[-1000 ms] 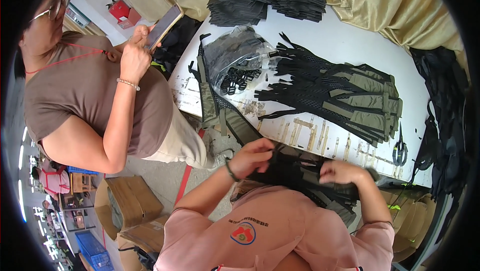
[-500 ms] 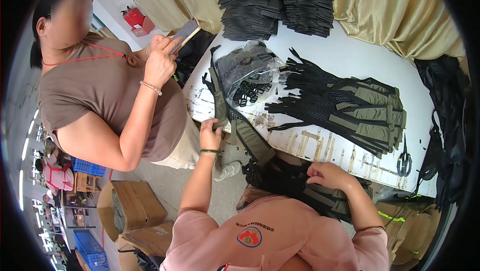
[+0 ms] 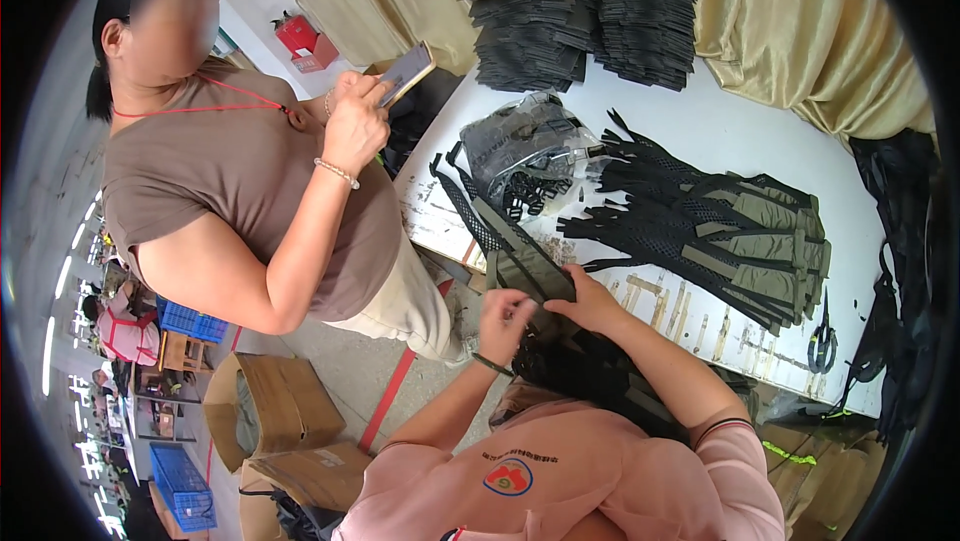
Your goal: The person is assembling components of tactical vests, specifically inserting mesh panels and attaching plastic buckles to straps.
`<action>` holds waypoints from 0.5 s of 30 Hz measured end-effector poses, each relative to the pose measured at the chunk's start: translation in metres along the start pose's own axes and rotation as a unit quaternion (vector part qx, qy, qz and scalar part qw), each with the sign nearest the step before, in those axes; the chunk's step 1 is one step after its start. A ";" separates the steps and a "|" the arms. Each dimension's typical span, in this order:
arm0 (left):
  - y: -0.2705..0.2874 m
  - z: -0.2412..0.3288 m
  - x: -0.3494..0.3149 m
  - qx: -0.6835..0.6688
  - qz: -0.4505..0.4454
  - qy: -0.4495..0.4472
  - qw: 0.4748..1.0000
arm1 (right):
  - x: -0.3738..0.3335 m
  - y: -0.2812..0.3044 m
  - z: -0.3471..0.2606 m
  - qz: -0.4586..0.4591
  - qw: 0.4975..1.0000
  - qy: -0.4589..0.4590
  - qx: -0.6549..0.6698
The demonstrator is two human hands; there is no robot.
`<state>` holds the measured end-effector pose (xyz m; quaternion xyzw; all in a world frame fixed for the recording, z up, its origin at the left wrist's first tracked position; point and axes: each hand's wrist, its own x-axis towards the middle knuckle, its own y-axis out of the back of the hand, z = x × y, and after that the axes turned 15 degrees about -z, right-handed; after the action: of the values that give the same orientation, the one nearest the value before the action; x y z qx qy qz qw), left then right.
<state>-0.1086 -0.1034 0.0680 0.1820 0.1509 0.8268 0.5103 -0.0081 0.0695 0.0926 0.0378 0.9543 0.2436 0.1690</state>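
A green padded shoulder strap (image 3: 520, 263) with black mesh and webbing lies over the table's near edge, its lower end hanging toward my lap. My right hand (image 3: 588, 303) grips the near end of this strap, thumb on top. Close by on the left, my left hand (image 3: 507, 328) has its fingers curled in beside the strap; what they pinch, if anything, is too small to make out. Dark fabric (image 3: 590, 361) rests across my lap below both hands. Further right on the table is a pile of similar green and black straps (image 3: 740, 231).
A clear plastic bag (image 3: 530, 141) of black buckles sits behind the strap. Stacks of black panels (image 3: 645, 26) stand at the back. Scissors (image 3: 822, 343) lie at the right edge. A person (image 3: 240, 201) holding a phone (image 3: 408, 71) stands left; cardboard boxes (image 3: 285, 406) are on the floor.
My left hand has let go of the strap's far part and come down toward me. My right hand has moved left onto the strap. The view has shifted slightly.
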 end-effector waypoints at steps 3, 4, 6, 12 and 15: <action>0.009 -0.044 0.006 -0.179 0.238 0.115 0.948 | 0.009 -0.007 -0.004 0.025 0.997 0.003 -0.077; 0.011 -0.035 0.011 -0.291 0.223 0.194 0.910 | 0.013 -0.009 -0.002 0.026 0.995 -0.018 -0.098; 0.012 -0.034 0.013 -0.458 0.207 0.257 0.825 | 0.019 -0.014 -0.003 0.052 0.995 -0.006 -0.091; 0.006 -0.032 0.011 -0.568 0.095 0.197 0.793 | 0.030 -0.012 0.002 -0.019 0.998 0.019 -0.056; 0.004 -0.021 0.012 -0.609 0.007 0.115 0.785 | 0.028 -0.004 0.003 -0.013 0.997 0.055 0.062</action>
<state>-0.1266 -0.0961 0.0526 -0.2623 -0.3273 0.7652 0.4884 -0.0330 0.0719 0.0800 0.0222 0.9757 0.1837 0.1173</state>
